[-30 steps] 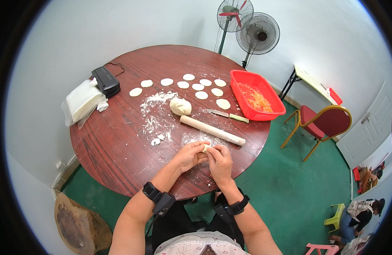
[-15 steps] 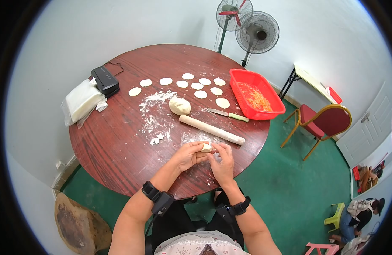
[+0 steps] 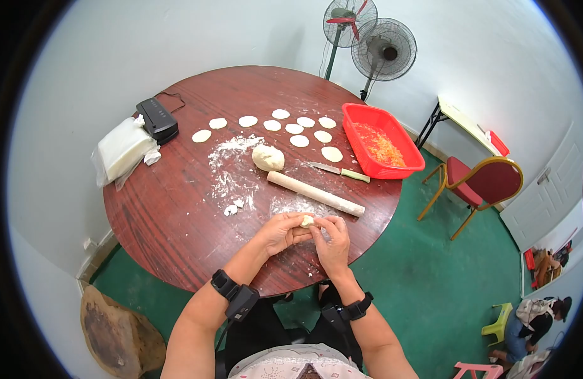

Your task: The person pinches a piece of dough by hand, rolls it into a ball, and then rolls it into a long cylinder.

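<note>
A small piece of dough (image 3: 307, 222) is pinched between my left hand (image 3: 282, 232) and my right hand (image 3: 331, 242), near the front edge of the round table. Both hands have their fingers closed around it, and part of it is hidden by them. Just beyond lies a wooden rolling pin (image 3: 315, 194), slanting down to the right. A larger ball of dough (image 3: 268, 158) sits behind the pin's left end. Several flat dough rounds (image 3: 295, 128) are spread over the far half of the table. A knife with a green handle (image 3: 354, 175) rests right of the ball.
A red basket (image 3: 412, 165) with shredded orange filling stands at the table's (image 3: 159, 208) right edge. White flour (image 3: 228, 164) dusts the wood. At left are a black appliance (image 3: 157, 120) and a bagged white block (image 3: 124, 151). A red chair (image 3: 490, 180) and a seated person (image 3: 534, 322) are off to the right.
My fingers have shifted slightly on the small dough piece, which looks more compact and turned between them. The things on the table stay where they were.
</note>
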Tool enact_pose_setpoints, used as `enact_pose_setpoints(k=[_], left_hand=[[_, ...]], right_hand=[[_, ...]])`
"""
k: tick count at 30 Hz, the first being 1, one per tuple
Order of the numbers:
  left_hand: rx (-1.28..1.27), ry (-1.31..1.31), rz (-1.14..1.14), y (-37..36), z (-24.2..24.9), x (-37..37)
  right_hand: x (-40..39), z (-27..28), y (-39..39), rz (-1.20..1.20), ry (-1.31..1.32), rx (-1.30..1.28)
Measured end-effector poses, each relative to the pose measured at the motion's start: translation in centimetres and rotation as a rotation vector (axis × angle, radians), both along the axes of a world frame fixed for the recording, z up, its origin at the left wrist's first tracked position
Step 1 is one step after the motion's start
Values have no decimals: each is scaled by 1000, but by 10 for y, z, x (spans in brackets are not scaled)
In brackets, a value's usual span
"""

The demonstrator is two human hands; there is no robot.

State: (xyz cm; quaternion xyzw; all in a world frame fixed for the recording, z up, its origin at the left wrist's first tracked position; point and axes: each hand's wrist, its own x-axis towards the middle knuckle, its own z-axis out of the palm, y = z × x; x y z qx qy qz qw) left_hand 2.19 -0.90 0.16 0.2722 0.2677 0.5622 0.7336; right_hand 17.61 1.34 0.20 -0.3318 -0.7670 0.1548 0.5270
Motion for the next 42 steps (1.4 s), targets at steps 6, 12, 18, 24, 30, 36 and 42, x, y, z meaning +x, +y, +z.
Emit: enact_pose_setpoints(k=[6, 12, 18, 24, 30, 36, 42], left_hand=[[-16, 7, -5, 0, -1, -1], [-19, 3, -18, 2, -3, -1], [-21, 7, 3, 2, -3, -2], [-50, 87, 18, 3, -5, -5], [-109, 174, 65, 0, 1, -2], [-39, 101, 17, -2, 5, 0], [-22, 182, 26, -1, 3, 2]], right_hand=[[-3, 3, 0, 3, 7, 32], [-1, 2, 2, -11, -18, 79], [2, 3, 1, 55, 53, -64], [12, -2, 2, 43, 138, -309], [6, 1, -8, 109, 69, -265], [-2, -6, -7, 53, 154, -255], [-1, -3, -9, 22, 198, -303]])
